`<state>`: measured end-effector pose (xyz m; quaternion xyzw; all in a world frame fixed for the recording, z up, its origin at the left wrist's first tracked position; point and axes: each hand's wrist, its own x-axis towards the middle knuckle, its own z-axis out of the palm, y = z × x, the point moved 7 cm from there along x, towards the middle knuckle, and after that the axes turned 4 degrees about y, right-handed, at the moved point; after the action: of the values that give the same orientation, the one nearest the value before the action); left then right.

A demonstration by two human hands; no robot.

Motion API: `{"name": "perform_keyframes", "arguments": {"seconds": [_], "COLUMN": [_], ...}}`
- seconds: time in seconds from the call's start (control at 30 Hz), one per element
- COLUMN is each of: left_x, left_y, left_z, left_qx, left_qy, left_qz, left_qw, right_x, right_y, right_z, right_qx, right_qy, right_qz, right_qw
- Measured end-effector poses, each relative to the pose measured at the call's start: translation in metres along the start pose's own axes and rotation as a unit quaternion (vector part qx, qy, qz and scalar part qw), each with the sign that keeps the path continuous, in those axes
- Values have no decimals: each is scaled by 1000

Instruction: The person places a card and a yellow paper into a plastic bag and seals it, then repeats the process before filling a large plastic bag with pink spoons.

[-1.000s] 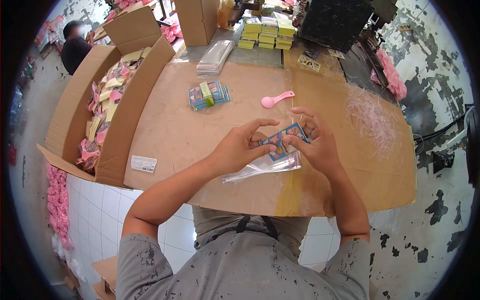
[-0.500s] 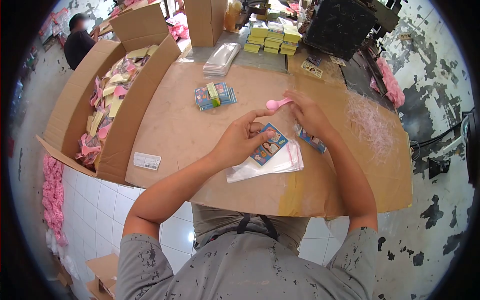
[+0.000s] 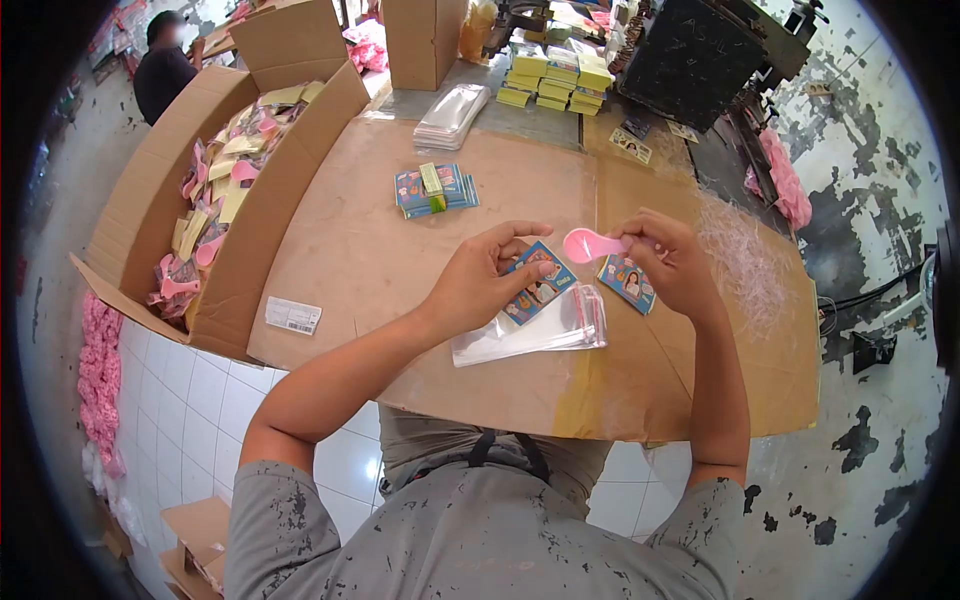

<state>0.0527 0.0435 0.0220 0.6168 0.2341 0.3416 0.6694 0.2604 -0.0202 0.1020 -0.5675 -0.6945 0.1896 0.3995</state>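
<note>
My left hand (image 3: 490,275) pinches a blue printed card (image 3: 541,284) between thumb and fingers, above a small stack of clear plastic bags (image 3: 535,335). The forefinger reaches out past the card. In my right hand (image 3: 668,262) is a pink plastic scoop (image 3: 592,245), gripped by its handle with the bowl pointing left. Beneath that hand another blue card (image 3: 628,283) lies on the cardboard-covered table (image 3: 350,230). Farther back sits a banded bundle of blue cards (image 3: 436,191).
On the left stands an open carton (image 3: 270,200) of bagged pink scoops. Clear sleeves (image 3: 452,117), yellow-edged card stacks (image 3: 555,72) and a black machine (image 3: 690,60) are at the back. Plastic shreds (image 3: 745,255) lie right; a label (image 3: 293,315) lies left. A person (image 3: 165,70) sits beyond the carton.
My right hand has turned and drawn slightly right and nearer, now holding the scoop by its handle with the bowl in view. The left hand keeps the card almost in place.
</note>
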Motion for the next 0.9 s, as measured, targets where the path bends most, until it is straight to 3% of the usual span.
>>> {"name": "perform_keyframes", "arguments": {"seconds": [0.17, 0.23, 0.33, 0.43, 0.47, 0.53, 0.67, 0.77, 0.87, 0.9], "left_x": [-5, -3, -7, -9, -10, -11, -18, -18, -17, -16], "left_y": [6, -3, -6, 0, 4, 2, 12, 11, 17, 20], "left_z": [5, 7, 13, 23, 26, 27, 23, 27, 26, 25], "left_qx": [82, 92, 71, 17, -3, -39, -77, -111, -114, -90], "left_qy": [-30, -40, -60, -107, -126, -141, -201, -237, -187, -156], "left_qz": [-50, -15, -21, 26, 57, 45, -83, -56, -8, 30], "left_qw": [995, 995, 995, 994, 990, 988, 973, 964, 976, 983], "right_x": [-4, -5, -3, -2, -6, -15, 2, -6, -9, -8], "right_y": [-22, -31, -41, -58, -57, -59, -46, -62, -78, -85], "right_z": [9, 14, 25, 47, 62, 87, 36, 29, 24, 22], "right_qx": [-74, -92, -108, 75, 202, 441, 378, 127, 201, 120], "right_qy": [-59, -76, -119, -80, -133, -229, -106, -157, -122, -98], "right_qz": [-59, -104, -52, -108, -56, 45, -55, -126, -137, -164], "right_qw": [994, 987, 986, 988, 969, 867, 918, 971, 962, 974]}}
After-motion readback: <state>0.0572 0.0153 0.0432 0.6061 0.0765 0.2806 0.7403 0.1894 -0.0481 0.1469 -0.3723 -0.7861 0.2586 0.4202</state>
